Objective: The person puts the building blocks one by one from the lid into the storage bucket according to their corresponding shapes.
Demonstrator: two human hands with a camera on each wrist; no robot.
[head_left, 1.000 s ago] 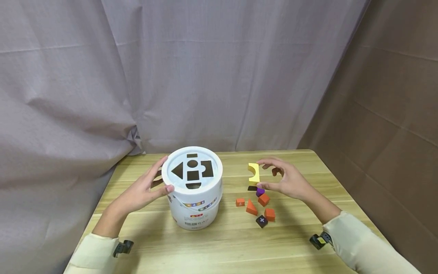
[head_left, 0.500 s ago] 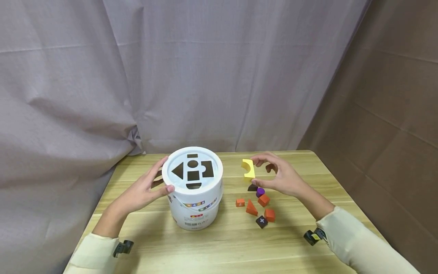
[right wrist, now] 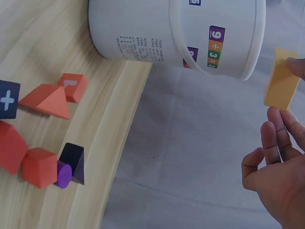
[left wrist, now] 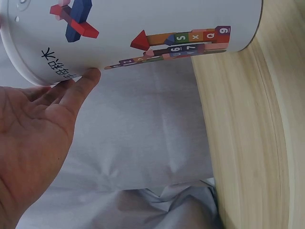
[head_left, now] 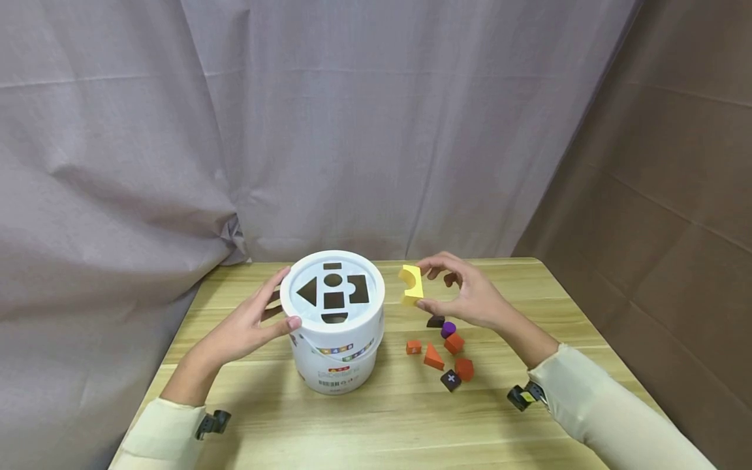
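A white bucket (head_left: 335,365) stands on the table, its lid (head_left: 317,266) pierced by several shaped holes. My left hand (head_left: 249,323) holds its upper left side, thumb at the front of the rim and fingers farther back. In the left wrist view, fingertips of the left hand (left wrist: 43,129) touch the printed wall. To the right of the bucket, my right hand (head_left: 464,294) pinches a yellow arch block (head_left: 414,284) between thumb and fingers. The block is raised, apart from the lid, its notch facing left. The right wrist view shows the yellow block (right wrist: 282,81) beside the bucket's rim.
Loose blocks lie right of the bucket: an orange triangular block (head_left: 433,357), orange blocks (head_left: 454,343), a purple cylinder (head_left: 448,329), a black block (head_left: 435,321) and a black plus-marked block (head_left: 450,380). A grey curtain (head_left: 352,130) hangs behind the wooden table (head_left: 329,431).
My right hand has carried the yellow arch block left and slightly up, closer to the bucket. The left hand and the bucket have stayed in place.
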